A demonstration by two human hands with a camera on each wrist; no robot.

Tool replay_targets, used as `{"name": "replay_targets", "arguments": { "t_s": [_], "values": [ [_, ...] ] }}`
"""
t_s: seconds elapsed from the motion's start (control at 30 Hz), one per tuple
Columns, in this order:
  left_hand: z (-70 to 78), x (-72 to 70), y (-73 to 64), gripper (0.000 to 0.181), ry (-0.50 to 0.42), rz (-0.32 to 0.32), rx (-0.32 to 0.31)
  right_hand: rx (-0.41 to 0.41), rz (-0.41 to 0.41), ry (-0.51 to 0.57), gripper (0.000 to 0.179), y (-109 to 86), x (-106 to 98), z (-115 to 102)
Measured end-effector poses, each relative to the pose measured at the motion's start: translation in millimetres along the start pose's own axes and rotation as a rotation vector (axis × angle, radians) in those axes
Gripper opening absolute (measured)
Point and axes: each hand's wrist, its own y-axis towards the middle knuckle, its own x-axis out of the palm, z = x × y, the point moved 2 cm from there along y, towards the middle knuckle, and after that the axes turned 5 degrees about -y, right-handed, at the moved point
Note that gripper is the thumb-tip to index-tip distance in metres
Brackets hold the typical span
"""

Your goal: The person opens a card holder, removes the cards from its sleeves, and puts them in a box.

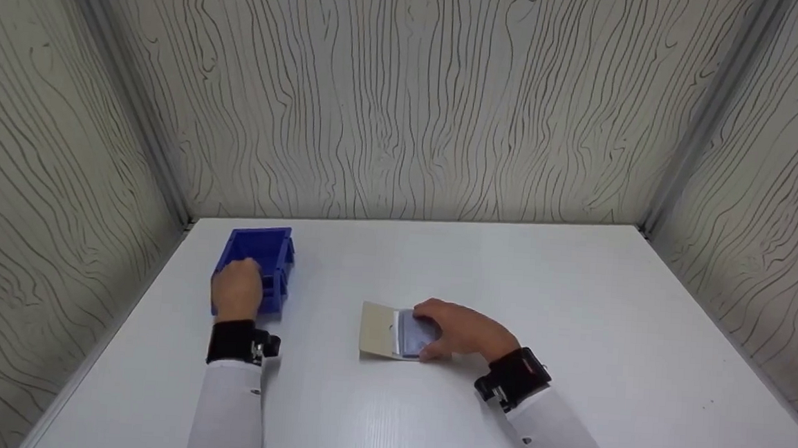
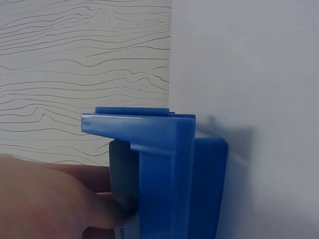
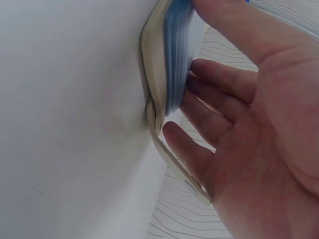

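A blue plastic bin (image 1: pixel 257 237) stands at the left of the table. My left hand (image 1: pixel 237 289) reaches into it from the near side. In the left wrist view, its thumb and fingers pinch a flat card (image 2: pixel 124 169), dark at one end and pale with small print lower down, beside the bin wall (image 2: pixel 164 189). A beige card holder (image 1: pixel 376 328) lies opened at mid-table, with a stack of clear bluish sleeves (image 1: pixel 414 333). My right hand (image 1: pixel 465 330) holds it by the sleeves from the right. The holder's strap (image 3: pixel 172 162) hangs below the fingers in the right wrist view.
The white table (image 1: pixel 332 407) runs back to a wood-patterned panel (image 1: pixel 406 100), with similar panels at left and right. Each wrist wears a black strap with a small camera; the right strap (image 1: pixel 518 377) sits close above the tabletop.
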Motion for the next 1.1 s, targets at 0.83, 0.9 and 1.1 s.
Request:
{"name": "replay_targets", "arguments": {
  "t_s": [0.83, 0.9, 1.1],
  "values": [
    [-3.2, 17.3, 1.4, 0.022, -0.004, 0.085, 0.092, 0.042, -0.013, 0.028, 0.072, 0.4, 1.8, 1.3],
    [-3.8, 17.7, 1.8, 0.021, -0.007, 0.084, 0.087, 0.043, -0.011, 0.023, 0.072, 0.5, 1.7, 0.9],
    [-3.4, 17.1, 0.6, 0.023, -0.025, 0.130, 0.125, 0.056, -0.018, 0.025, 0.073, -0.3, 1.9, 0.5]
  ]
}}
